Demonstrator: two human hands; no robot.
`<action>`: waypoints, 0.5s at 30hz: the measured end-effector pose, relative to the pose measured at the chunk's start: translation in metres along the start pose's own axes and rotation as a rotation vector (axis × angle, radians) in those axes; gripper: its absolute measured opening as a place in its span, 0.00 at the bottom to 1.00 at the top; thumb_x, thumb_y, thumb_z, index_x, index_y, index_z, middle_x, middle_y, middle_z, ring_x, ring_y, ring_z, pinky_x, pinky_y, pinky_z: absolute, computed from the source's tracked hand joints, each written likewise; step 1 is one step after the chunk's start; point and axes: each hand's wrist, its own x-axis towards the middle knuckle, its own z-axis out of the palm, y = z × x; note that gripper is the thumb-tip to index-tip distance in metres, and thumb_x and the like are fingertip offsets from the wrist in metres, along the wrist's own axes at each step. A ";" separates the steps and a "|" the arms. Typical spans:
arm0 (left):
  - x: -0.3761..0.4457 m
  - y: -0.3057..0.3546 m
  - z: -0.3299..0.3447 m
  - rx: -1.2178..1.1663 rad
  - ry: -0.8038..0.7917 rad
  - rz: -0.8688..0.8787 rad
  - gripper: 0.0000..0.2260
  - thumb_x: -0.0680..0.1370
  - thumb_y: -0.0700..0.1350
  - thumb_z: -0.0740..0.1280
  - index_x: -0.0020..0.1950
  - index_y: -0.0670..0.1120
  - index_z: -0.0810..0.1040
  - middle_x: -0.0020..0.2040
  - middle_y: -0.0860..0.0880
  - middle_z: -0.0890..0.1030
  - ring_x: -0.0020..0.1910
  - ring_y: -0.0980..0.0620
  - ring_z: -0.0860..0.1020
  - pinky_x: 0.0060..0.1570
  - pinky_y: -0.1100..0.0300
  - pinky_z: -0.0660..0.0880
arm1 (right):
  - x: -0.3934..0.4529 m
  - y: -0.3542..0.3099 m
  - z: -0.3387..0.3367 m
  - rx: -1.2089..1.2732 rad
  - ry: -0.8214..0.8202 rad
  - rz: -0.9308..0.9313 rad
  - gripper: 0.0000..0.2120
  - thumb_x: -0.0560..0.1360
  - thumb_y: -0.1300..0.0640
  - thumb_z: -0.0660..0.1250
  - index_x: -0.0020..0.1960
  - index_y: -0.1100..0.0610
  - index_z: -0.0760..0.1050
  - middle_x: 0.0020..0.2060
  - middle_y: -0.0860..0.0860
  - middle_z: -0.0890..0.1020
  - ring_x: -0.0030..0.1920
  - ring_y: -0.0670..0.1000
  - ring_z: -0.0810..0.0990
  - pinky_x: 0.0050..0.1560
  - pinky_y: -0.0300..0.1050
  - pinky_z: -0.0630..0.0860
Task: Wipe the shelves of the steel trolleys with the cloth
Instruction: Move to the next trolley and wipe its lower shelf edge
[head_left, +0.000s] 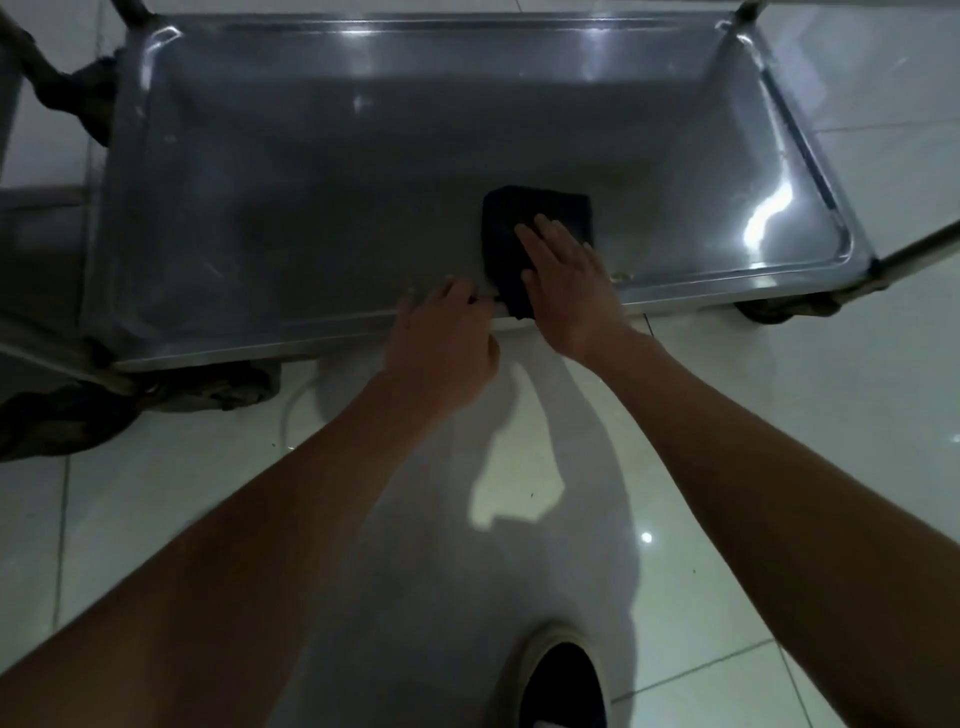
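Floor: pale glossy tiles (675, 519) under our one shoe (563, 686).
Shelf: one steel tray (311, 208).
Cloth: one, dark (535, 218), at 5 o'clock.
Hands: right hand (569, 280) flat on cloth; left hand (447, 343) curled on near rim.

- A service or catering back room, by the look of it, though the exact kind of place cannot be told.
- A steel trolley (363, 171) with a rimmed tray shelf fills the upper frame, standing on castors (234, 389).
- Glossy pale floor tiles (779, 415) run all round the trolley, mirroring overhead lights.
- Left of the trolley, part of a second steel frame (31, 343) shows.
- Below the trolley, near the bottom edge, a dark shoe (563, 686) stands on the tiles.
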 end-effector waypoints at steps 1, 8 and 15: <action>0.002 0.002 -0.005 0.013 -0.032 -0.002 0.18 0.79 0.50 0.62 0.68 0.50 0.75 0.66 0.47 0.74 0.69 0.45 0.70 0.70 0.42 0.64 | -0.010 -0.003 -0.003 0.023 0.004 0.006 0.25 0.86 0.53 0.51 0.81 0.54 0.51 0.81 0.54 0.52 0.80 0.54 0.49 0.79 0.54 0.50; -0.018 0.015 -0.027 -0.061 -0.188 -0.085 0.20 0.80 0.51 0.61 0.72 0.51 0.69 0.73 0.46 0.70 0.73 0.43 0.67 0.73 0.35 0.57 | -0.090 -0.003 -0.052 -0.021 -0.117 -0.006 0.25 0.85 0.53 0.55 0.80 0.55 0.58 0.79 0.56 0.60 0.78 0.56 0.59 0.77 0.52 0.58; -0.038 0.027 -0.035 -0.103 -0.128 -0.058 0.19 0.81 0.53 0.59 0.71 0.48 0.70 0.71 0.45 0.72 0.70 0.42 0.70 0.68 0.45 0.64 | -0.110 0.004 -0.087 -0.089 -0.196 -0.043 0.24 0.84 0.52 0.57 0.78 0.55 0.61 0.76 0.56 0.67 0.73 0.58 0.68 0.70 0.52 0.67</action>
